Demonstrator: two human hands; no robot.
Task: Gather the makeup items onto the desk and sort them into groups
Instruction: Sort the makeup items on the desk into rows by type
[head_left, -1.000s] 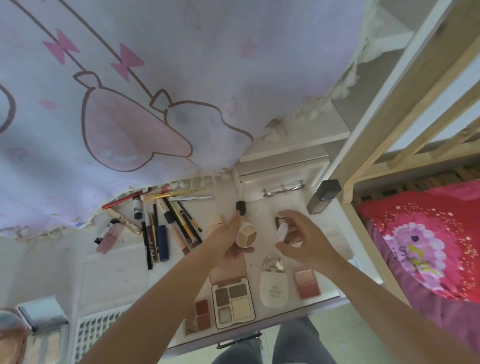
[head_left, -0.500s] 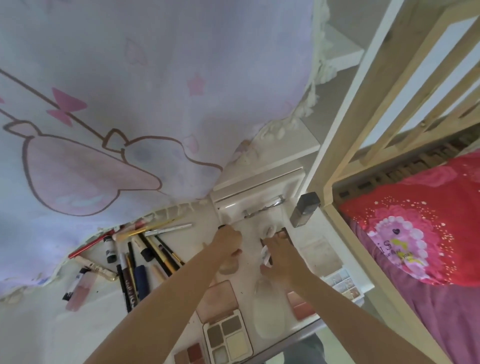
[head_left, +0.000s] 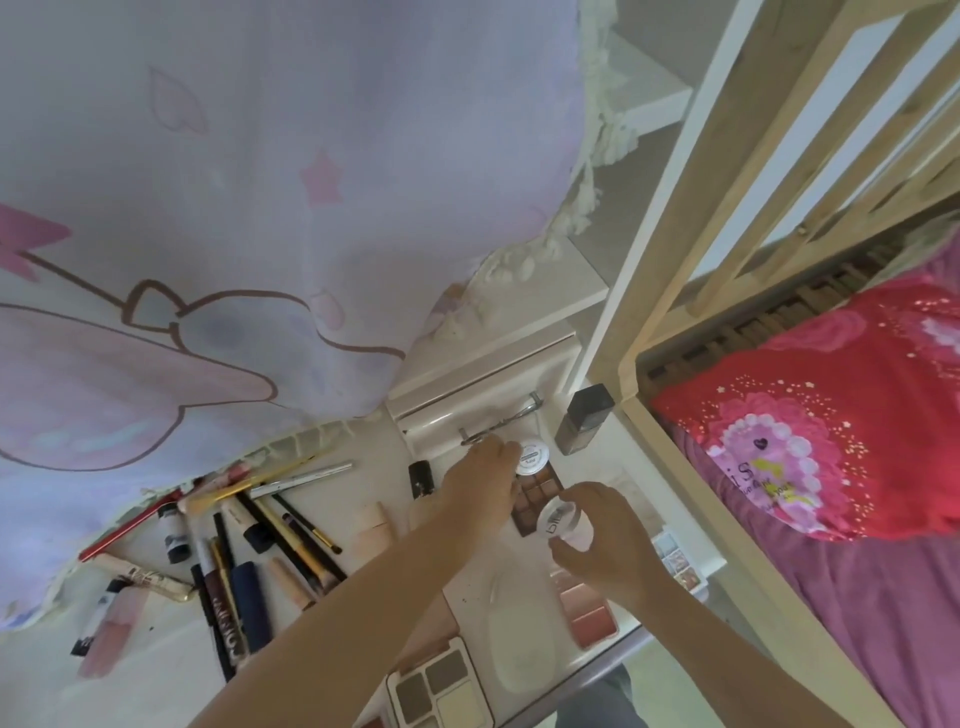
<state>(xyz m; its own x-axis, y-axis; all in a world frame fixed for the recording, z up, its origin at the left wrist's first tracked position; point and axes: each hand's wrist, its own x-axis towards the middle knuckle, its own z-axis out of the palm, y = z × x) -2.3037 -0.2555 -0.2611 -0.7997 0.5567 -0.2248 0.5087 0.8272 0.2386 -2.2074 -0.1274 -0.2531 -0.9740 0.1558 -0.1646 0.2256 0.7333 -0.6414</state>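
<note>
The white desk (head_left: 337, 499) carries the makeup. My left hand (head_left: 483, 480) reaches to the back of the desk, its fingertips gripping the left edge of a white round jar (head_left: 535, 456) just below the drawer handle. Nearer me, my right hand (head_left: 608, 545) holds a clear round jar (head_left: 563, 522) with a printed lid, above the desk's right side. A brown eyeshadow palette (head_left: 537, 496) lies between the two hands. Pencils, brushes and tubes (head_left: 260, 535) lie grouped at the left.
A dark foundation bottle (head_left: 582, 423) stands at the back right. A pink blush palette (head_left: 589, 616), a white pouch (head_left: 514, 654) and a grey eyeshadow quad (head_left: 439, 691) lie along the front edge. A curtain (head_left: 260, 208) hangs over the back left, and a wooden bed frame (head_left: 675, 312) is close on the right.
My left hand moved back towards the drawer and now has the white jar at its fingertips. My right hand drew nearer me and to the right with the clear jar.
</note>
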